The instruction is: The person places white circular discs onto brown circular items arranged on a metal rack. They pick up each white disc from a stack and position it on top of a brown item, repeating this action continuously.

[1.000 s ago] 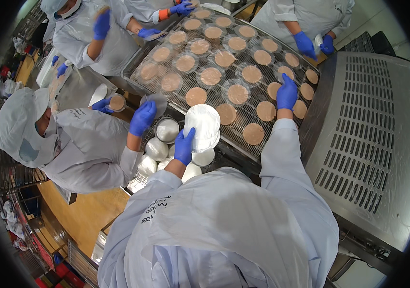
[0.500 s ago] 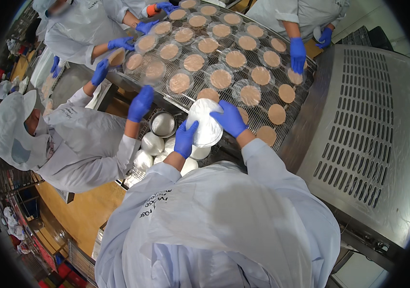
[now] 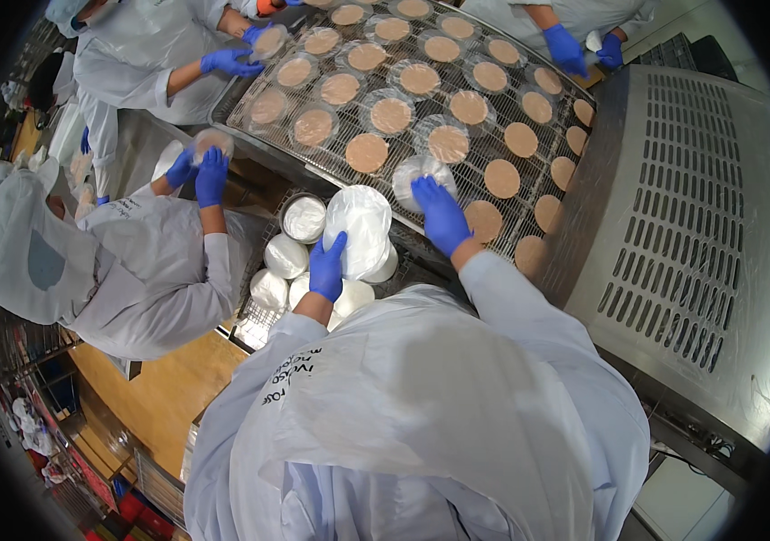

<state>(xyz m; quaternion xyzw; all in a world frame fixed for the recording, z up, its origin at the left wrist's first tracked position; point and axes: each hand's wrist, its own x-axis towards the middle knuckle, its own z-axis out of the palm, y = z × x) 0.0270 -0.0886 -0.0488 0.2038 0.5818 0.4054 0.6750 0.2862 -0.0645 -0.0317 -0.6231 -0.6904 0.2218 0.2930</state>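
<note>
My left hand (image 3: 327, 270), in a blue glove, is closed on the lower edge of a stack of round white plastic sheets (image 3: 359, 221), its thumb on top. My gloved right hand (image 3: 442, 216) lies with fingers stretched over a single clear round sheet (image 3: 410, 185) at the near edge of the wire mesh belt (image 3: 331, 167). What lies under this sheet is mostly hidden. Flat round tan patties surround it: a bare one (image 3: 484, 221) to its right, another (image 3: 367, 153) beyond it. Several farther patties have clear sheets on them.
Stacks of white sheets (image 3: 287, 257) and a round metal container (image 3: 303, 219) stand below the belt. A slotted steel cover (image 3: 673, 225) rises at right. One co-worker (image 3: 159, 270) handles a patty at left; others (image 3: 168, 63) work across the belt, one (image 3: 570, 45) at far right.
My right hand has left the stack and moved onto the belt with one sheet. My left hand keeps the stack, shifted slightly left. Patties have shifted up and left in view.
</note>
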